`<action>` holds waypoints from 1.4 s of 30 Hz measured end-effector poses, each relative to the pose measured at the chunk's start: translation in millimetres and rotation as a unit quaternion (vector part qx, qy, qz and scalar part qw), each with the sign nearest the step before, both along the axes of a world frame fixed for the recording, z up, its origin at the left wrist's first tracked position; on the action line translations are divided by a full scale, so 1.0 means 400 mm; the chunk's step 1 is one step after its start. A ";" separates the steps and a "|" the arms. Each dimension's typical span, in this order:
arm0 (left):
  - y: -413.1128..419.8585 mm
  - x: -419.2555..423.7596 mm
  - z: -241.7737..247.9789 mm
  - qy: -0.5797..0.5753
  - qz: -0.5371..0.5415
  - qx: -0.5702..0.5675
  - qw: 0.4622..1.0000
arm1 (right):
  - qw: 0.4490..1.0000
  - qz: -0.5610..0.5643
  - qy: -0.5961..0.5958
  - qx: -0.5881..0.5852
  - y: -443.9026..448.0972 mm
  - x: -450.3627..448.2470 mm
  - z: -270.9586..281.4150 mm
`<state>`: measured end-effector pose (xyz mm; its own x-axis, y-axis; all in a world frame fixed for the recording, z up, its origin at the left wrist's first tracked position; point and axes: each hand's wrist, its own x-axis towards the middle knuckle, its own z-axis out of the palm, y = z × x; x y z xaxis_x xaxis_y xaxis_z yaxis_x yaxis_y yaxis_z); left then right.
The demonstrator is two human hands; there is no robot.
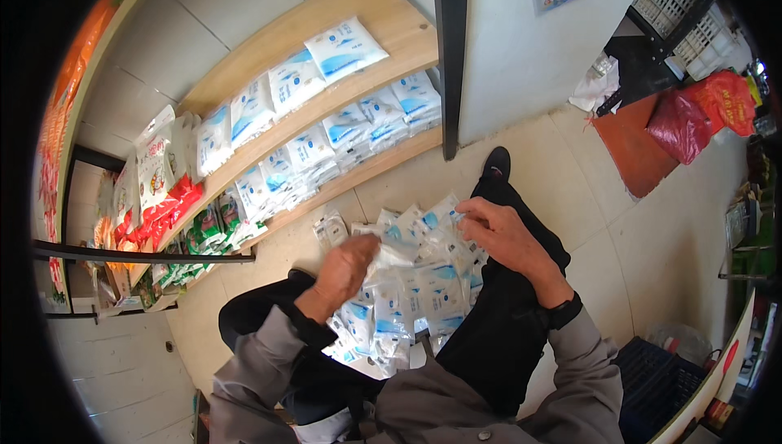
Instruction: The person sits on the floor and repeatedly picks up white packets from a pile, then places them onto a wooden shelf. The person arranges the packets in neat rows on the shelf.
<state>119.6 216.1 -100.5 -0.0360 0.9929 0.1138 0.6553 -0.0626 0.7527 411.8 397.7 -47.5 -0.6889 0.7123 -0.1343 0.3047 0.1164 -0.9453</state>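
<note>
A heap of white-and-blue plastic packets (443,288) lies on the floor between my legs. My left hand (345,270) is over the heap's left side, blurred by motion, beside a pale packet (397,253); whether its fingers hold that packet cannot be made out. At the heap's upper right, my right hand (504,233) hovers with its fingers bent and apart, and nothing shows between them. Its fingertips are close to another packet (432,217). Similar packets stand in a row on the upper wooden shelf (406,31), and stacks of them fill the lower wooden shelf (391,166).
Red-and-white bags (156,169) and green packets (211,224) share the shelves' left part. A black metal post (450,59) rises at the shelf end. To the right are a red sack (684,123), an orange-brown board (635,144) and a dark plastic crate (657,377).
</note>
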 end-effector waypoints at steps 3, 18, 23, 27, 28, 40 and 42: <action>-0.067 0.030 -0.068 0.134 -0.065 -0.115 0.982 | 0.999 0.020 -0.038 0.008 0.006 0.003 0.002; 0.431 -0.168 0.324 0.312 0.071 0.176 0.931 | 0.999 0.036 -0.028 0.021 -0.009 -0.009 0.021; 0.560 -0.246 0.324 0.418 0.087 0.168 0.888 | 0.999 0.046 -0.028 0.003 -0.007 -0.006 0.030; 0.612 -0.277 0.292 0.478 0.072 0.143 0.864 | 0.999 0.047 -0.015 0.009 -0.003 -0.001 0.022; 0.618 -0.281 0.287 0.501 0.064 0.151 0.850 | 0.999 0.048 -0.017 0.008 -0.002 -0.001 0.024; 0.504 -0.169 0.315 0.404 0.010 0.237 0.883 | 0.999 0.049 -0.011 0.017 -0.002 -0.005 0.029; 0.484 -0.168 0.307 0.413 0.014 0.177 0.893 | 0.998 0.053 -0.015 0.014 -0.003 -0.007 0.031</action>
